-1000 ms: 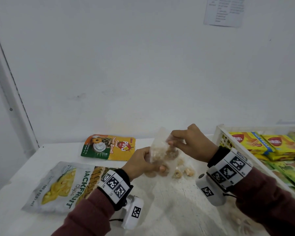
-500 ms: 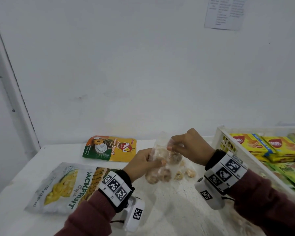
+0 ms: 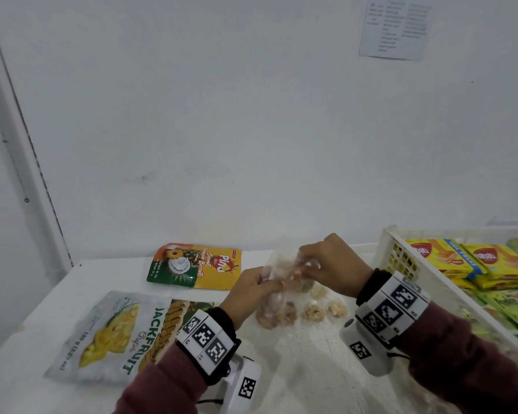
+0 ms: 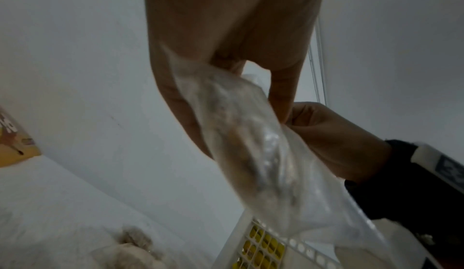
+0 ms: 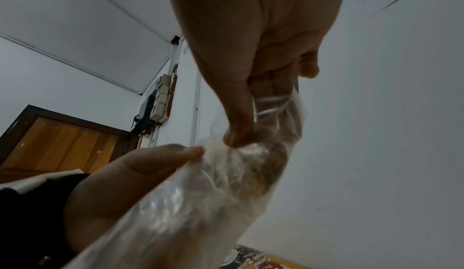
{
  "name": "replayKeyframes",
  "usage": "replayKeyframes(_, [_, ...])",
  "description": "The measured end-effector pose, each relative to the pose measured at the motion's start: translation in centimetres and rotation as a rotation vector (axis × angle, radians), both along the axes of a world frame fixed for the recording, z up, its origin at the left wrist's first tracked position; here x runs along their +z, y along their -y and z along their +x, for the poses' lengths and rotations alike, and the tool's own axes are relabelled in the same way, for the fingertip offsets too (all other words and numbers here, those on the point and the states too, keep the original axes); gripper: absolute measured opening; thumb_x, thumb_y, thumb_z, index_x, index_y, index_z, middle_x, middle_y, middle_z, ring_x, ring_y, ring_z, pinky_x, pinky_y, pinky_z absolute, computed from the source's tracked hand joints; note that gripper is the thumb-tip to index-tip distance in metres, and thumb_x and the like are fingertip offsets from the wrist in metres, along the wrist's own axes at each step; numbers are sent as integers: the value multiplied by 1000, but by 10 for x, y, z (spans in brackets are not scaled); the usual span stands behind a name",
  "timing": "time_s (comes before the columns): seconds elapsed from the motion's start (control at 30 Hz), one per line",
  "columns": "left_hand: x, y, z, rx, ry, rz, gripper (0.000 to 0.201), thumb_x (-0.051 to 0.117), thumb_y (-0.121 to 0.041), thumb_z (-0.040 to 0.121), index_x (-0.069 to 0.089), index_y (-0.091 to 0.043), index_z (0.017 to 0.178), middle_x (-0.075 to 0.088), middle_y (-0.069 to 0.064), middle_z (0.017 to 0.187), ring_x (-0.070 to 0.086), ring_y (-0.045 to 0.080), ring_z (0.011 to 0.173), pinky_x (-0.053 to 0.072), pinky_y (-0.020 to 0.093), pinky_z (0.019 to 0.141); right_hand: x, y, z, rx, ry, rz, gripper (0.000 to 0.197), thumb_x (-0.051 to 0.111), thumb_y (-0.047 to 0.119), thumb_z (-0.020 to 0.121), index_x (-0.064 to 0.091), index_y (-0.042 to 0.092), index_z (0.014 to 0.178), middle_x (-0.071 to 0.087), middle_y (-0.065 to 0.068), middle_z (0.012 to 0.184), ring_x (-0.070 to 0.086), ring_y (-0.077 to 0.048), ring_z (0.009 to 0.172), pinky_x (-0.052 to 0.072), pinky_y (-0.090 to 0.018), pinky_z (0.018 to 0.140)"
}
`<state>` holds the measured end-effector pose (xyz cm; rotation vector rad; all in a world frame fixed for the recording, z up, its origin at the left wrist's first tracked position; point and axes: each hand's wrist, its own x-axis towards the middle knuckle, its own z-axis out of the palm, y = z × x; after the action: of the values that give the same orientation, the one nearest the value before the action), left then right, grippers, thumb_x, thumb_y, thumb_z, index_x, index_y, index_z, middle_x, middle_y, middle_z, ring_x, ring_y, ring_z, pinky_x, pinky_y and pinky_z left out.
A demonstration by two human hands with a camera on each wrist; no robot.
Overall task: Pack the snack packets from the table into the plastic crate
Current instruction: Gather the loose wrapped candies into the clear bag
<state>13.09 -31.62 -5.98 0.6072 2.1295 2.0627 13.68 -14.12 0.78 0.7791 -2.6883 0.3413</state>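
Both hands hold a clear plastic packet of brown snack pieces (image 3: 281,282) just above the white table (image 3: 296,363). My left hand (image 3: 251,291) grips its left side, fingers curled round it. From the right, my right hand (image 3: 326,267) pinches its top. The same clear packet (image 4: 253,150) fills the left wrist view, and in the right wrist view the clear packet (image 5: 226,184) hangs from pinching fingers. A second clear packet (image 3: 320,309) lies on the table under the hands. The white plastic crate (image 3: 401,258) stands at the right with yellow wafer packs (image 3: 449,258) inside.
A silver jackfruit chips pouch (image 3: 117,336) lies at the front left. An orange and green pineapple biscuit pouch (image 3: 195,265) lies by the back wall. Green packets (image 3: 509,309) fill the crate's near part. A paper sheet (image 3: 396,26) hangs on the wall.
The clear packet has tipped from upright to leaning right and sits slightly lower between the hands. Both hands keep their hold on it.
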Motion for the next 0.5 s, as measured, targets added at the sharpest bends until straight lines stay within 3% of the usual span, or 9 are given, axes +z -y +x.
replayKeyframes(0.07, [1,-1,1,-36,-5,20,16,67,-15,82,59,-7,71,51,-12,48,47,0,42,38,11,51,-1,1,-1,-3,-15,8,16,65,29,84,72,16,89,70,4,88,35,9,56,24,-8,65])
replayKeyframes(0.13, [0,-2,3,-34,-20,34,20,64,-9,85,64,-14,66,59,-11,52,55,-1,49,42,10,57,-2,2,-4,-13,-22,26,22,61,35,86,71,16,88,63,5,95,36,4,61,23,-18,70])
replayKeyframes(0.2, [-3,-1,1,14,-48,46,8,64,-6,85,70,-11,81,70,-8,69,64,2,66,47,15,65,-2,2,-5,-12,-7,13,40,49,49,83,70,14,82,57,4,91,36,-1,62,23,-21,69])
replayKeyframes(0.27, [-5,0,0,78,-73,82,7,69,-12,80,70,-12,87,72,-7,76,65,4,72,49,16,66,-2,2,-5,-8,14,-5,54,38,58,80,70,14,79,59,6,81,38,0,57,23,-15,63])
replayKeyframes(0.37, [-3,0,-3,123,-64,85,13,65,-4,84,68,-15,89,71,-7,79,65,2,72,48,14,66,-2,1,-7,-33,9,-169,30,62,44,83,72,16,78,58,8,59,47,-5,51,27,-15,59])
replayKeyframes(0.5, [3,0,2,53,20,93,14,62,-2,84,64,-15,88,69,-7,72,61,7,60,48,16,54,2,5,-8,-67,104,-317,8,72,31,78,68,24,78,56,8,58,48,-2,55,35,-17,62])
